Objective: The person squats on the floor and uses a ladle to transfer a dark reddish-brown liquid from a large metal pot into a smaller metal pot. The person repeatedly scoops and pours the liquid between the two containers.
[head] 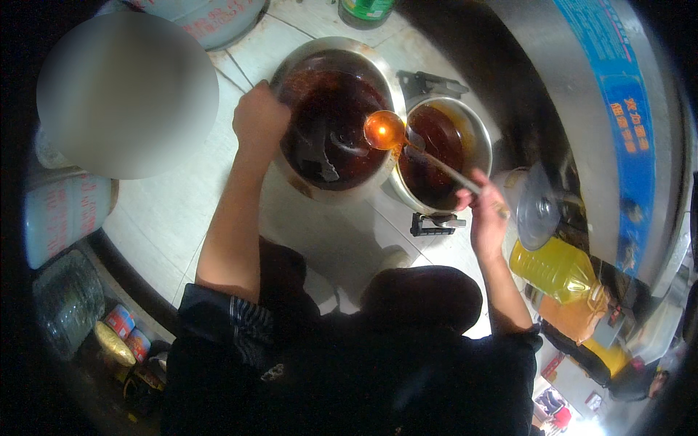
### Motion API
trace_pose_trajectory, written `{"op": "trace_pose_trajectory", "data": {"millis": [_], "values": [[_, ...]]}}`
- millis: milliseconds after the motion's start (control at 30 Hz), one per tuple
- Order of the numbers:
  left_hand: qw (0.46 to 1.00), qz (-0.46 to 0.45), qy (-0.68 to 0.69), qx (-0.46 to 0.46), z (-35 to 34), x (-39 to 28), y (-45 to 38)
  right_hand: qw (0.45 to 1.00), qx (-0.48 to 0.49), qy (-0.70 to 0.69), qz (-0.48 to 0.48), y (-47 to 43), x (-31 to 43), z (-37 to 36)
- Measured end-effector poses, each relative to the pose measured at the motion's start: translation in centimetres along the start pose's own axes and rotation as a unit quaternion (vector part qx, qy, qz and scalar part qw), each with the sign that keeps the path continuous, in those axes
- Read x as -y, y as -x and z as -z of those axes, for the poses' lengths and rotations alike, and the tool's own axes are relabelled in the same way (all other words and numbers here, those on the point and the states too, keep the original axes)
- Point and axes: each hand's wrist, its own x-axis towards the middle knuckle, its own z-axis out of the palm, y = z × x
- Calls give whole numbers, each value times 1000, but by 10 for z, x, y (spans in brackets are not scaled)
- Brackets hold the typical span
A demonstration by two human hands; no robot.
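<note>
A large metal pot [393, 71] of dark red-brown liquid stands on the tiled floor before me. My left hand [262, 117] is closed at its left rim; the exact grip is hidden by the fingers. In my right hand [485, 207] is the handle of a metal ladle [384, 131]. The ladle's bowl holds bright orange, oily liquid and is above the right rim of the large pot. Close beside that rim sits a smaller metal pot [484, 139] with black-and-metal side handles, containing similar dark liquid. The ladle's handle crosses over this smaller pot.
A clear lid [537, 210] and a plastic jug of yellow liquid [553, 272] are at the right. Beyond them curves a metal drum-like body [567, 71] with a blue label. Pale buckets [68, 218] bearing red writing stand left. A green-labelled container [366, 11] is at the top.
</note>
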Motion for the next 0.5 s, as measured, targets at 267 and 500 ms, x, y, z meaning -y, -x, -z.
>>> {"op": "trace_pose_trajectory", "data": {"millis": [267, 500], "values": [[1000, -5, -15, 7, 0, -1, 1, 972, -130, -183, -69, -37, -66, 67], [1000, -14, -7, -12, -1, 1, -1, 992, -105, 66, -8, -55, -120, 58]]}}
